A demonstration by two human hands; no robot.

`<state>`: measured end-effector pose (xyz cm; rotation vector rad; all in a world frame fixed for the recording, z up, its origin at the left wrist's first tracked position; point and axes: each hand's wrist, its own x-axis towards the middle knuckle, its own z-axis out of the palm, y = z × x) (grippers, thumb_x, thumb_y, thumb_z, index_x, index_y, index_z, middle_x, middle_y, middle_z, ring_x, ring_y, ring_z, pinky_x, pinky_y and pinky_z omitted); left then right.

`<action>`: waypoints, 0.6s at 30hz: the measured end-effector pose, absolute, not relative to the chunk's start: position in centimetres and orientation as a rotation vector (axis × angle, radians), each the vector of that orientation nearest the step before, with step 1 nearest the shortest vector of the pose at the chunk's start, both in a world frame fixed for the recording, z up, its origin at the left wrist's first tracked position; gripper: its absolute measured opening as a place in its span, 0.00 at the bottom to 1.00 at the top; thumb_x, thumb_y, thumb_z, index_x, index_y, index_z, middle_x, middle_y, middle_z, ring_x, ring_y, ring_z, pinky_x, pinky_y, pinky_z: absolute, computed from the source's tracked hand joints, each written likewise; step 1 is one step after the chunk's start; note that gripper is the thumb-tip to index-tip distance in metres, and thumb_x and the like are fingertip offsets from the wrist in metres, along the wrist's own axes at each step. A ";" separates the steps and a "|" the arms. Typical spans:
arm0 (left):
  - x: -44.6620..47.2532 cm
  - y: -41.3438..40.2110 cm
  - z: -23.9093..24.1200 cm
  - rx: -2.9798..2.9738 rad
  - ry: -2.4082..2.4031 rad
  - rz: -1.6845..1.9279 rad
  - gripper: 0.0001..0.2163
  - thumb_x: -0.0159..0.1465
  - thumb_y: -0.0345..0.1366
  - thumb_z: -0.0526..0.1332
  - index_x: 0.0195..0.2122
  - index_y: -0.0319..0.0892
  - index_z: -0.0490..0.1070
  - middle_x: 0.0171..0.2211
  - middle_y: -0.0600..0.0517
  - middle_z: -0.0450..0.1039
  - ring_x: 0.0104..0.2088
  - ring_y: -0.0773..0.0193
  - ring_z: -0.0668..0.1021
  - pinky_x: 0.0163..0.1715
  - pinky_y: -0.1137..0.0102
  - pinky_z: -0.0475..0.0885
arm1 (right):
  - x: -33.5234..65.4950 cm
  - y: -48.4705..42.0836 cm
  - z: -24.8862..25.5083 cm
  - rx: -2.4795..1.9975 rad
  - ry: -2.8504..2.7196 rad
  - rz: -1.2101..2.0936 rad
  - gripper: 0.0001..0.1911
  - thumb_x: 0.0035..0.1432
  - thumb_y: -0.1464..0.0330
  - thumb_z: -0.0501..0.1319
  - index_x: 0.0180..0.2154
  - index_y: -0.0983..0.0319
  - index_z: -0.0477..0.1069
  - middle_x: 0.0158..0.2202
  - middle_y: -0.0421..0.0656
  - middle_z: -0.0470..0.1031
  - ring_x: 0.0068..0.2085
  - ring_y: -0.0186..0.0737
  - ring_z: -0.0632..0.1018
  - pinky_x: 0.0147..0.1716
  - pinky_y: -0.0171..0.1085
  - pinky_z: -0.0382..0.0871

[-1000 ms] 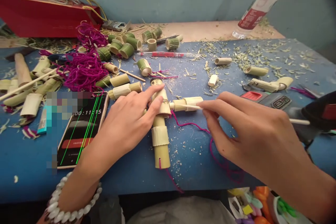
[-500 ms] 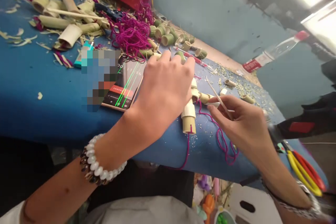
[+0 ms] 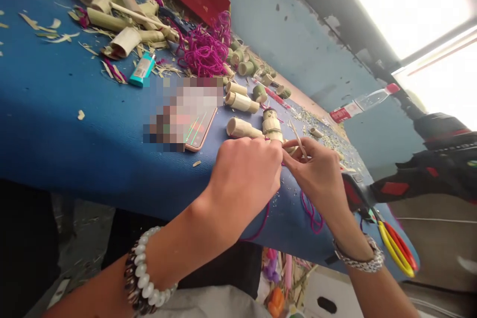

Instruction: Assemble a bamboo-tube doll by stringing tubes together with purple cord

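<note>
A jointed bamboo figure [image 3: 272,123] of short tubes strung on purple cord lies on the blue table, dark marks on its top piece. My left hand [image 3: 246,174] is closed around its lower part, hiding most of the body; the fingertips are out of sight. Close by on the right, my right hand [image 3: 315,164] has its thumb and forefinger pinched at the figure's side, touching it. A thin bamboo stick [image 3: 298,140] is held among those fingers, pointing up and left. Loops of purple cord [image 3: 312,213] hang below the right hand.
A phone [image 3: 203,129], a lighter [image 3: 142,68] and loose bamboo tubes [image 3: 244,127] lie left of and beyond my hands. A purple cord tangle [image 3: 204,49] sits farther back. At right are a black-and-red power tool [image 3: 421,174], scissors [image 3: 397,248] and a bottle [image 3: 363,104].
My left hand has drawn back toward me onto the figure, uncovering its top and the loose tubes. My right hand has moved in beside it, keeping the stick. The camera view has shifted.
</note>
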<state>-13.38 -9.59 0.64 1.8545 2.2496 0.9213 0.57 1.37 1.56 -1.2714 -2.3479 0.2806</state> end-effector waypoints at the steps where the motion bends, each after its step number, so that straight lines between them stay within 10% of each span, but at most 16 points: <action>1: -13.4 -9.4 0.7 1.851 2.252 0.882 0.10 0.73 0.35 0.56 0.40 0.46 0.78 0.34 0.52 0.83 0.34 0.55 0.85 0.23 0.65 0.52 | 0.5 1.4 1.4 -1.282 -2.345 0.252 0.14 0.55 0.56 0.66 0.33 0.61 0.78 0.21 0.35 0.65 0.25 0.32 0.62 0.27 0.37 0.56; 18: -12.9 -6.5 1.9 1.945 2.268 0.686 0.13 0.70 0.34 0.56 0.40 0.45 0.83 0.34 0.45 0.83 0.36 0.50 0.85 0.29 0.65 0.64 | 0.7 2.0 1.0 -1.264 -2.313 0.404 0.08 0.60 0.65 0.63 0.30 0.62 0.76 0.23 0.37 0.68 0.26 0.33 0.63 0.29 0.36 0.57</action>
